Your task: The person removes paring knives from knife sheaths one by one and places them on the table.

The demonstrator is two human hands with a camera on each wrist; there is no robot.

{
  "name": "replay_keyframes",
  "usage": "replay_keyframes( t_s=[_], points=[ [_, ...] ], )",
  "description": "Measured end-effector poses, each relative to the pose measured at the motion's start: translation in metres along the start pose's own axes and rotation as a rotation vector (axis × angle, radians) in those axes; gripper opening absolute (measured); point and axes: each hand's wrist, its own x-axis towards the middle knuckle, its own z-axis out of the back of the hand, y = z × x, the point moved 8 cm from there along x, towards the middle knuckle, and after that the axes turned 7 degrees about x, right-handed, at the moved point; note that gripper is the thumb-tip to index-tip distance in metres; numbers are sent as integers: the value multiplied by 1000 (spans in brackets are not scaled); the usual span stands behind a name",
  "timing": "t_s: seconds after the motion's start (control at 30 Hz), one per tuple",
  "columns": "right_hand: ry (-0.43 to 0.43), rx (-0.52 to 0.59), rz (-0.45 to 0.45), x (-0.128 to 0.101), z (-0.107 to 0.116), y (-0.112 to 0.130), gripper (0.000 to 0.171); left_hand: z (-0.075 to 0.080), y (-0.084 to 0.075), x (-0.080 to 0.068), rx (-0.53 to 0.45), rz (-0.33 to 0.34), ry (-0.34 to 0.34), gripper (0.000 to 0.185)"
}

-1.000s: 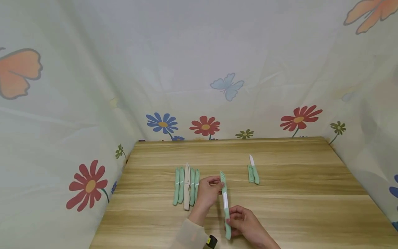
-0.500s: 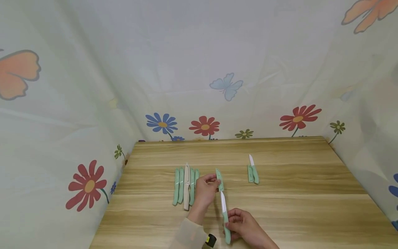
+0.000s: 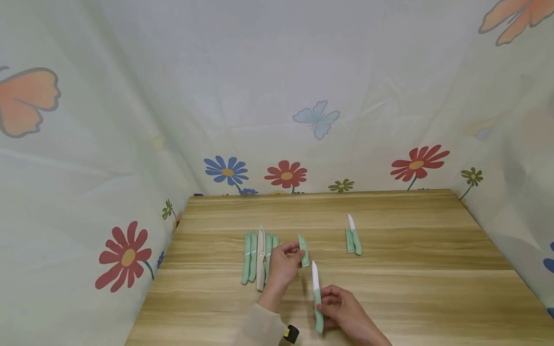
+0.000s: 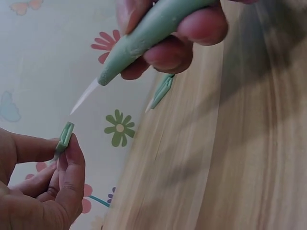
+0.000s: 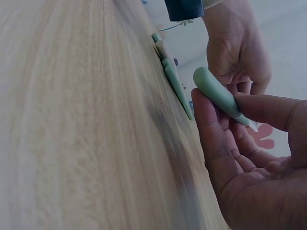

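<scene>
My right hand point(image 3: 344, 310) grips the green handle of a knife point(image 3: 318, 302), its white blade bare and pointing away from me. Pinched between the thumb and fingers of my left hand point(image 3: 284, 264) is a green blade sheath point(image 3: 304, 251). In the left wrist view the blade tip stands just short of the sheath point(image 4: 65, 136), apart from it, and the sheath's slot faces the tip. From the right wrist view, the knife handle point(image 5: 218, 93) lies between thumb and fingers, while most of the blade is hidden.
Left of my hands, several green sheathed knives point(image 3: 246, 259) lie in a row with a beige knife point(image 3: 260, 269) among them. At the right back, a small unsheathed green knife point(image 3: 355, 235) lies beside its sheath point(image 3: 349, 240) on the wooden table point(image 3: 411, 269).
The knife has come out of the sheath. Its blade, partly covered a second ago, is now fully bare, with the sheath moved slightly left in my left hand.
</scene>
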Motion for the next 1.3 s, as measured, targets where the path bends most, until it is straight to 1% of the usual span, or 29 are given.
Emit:
replay_keyframes(
  t_s=[0.2, 0.27, 0.43, 0.5, 0.6, 0.73, 0.97, 1.3],
  points=[
    [-32, 20, 5, -1, 1, 3, 44, -4, 0, -6, 9, -8, 21, 22],
    [-36, 20, 7, -1, 1, 4, 45, -5, 1, -8, 15, 0, 23, 21],
    [-45, 21, 17, 0, 3, 4, 47, -7, 5, -10, 47, 4, 27, 20],
    [-49, 21, 23, 0, 5, 4, 48, -7, 5, -11, 57, -10, 34, 20],
    [-54, 21, 23, 1, 6, 4, 49, -8, 6, -12, 53, -23, 43, 21],
    [-58, 18, 16, 1, 7, 4, 50, -9, 7, -13, 41, -20, 56, 22],
    [-73, 13, 17, 3, 10, 5, 51, -11, 4, -17, 42, -38, 81, 22],
    [-80, 14, 26, 4, 12, 8, 52, -12, 5, -23, 56, -49, 83, 20]
  ],
)
